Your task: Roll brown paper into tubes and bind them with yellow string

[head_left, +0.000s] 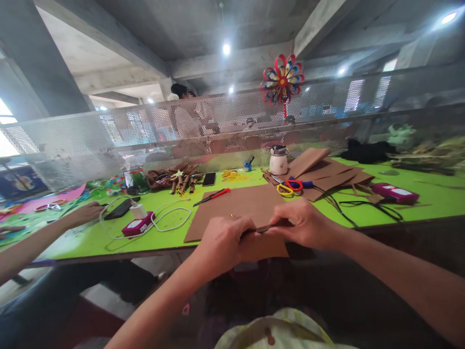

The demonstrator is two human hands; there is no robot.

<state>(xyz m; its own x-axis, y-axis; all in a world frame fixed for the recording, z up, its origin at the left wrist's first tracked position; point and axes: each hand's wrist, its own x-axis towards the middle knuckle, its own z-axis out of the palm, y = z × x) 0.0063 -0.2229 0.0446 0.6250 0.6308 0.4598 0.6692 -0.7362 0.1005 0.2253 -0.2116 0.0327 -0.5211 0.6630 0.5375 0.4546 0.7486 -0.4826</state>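
A piece of brown paper (267,248) is pinched along its upper edge between my two hands, at the table's front edge. My left hand (224,241) is closed on the left end of that edge. At the other end, my right hand (302,220) grips it between thumb and fingers. The upper edge looks folded or rolled, partly hidden by my fingers. Just beyond lies a large flat brown sheet (240,203), with a red and black craft knife (212,196) on it. Scissors (288,186) with yellow and red handles rest at its far right corner.
The green table (170,240) carries purple power strips (138,224), a white cable (181,209), a phone (209,179), rolled brown pieces (181,180), a white bottle (278,161) and stacked brown sheets (327,169). Another person's arm (47,235) reaches in from the left. A perforated metal screen (145,140) stands behind.
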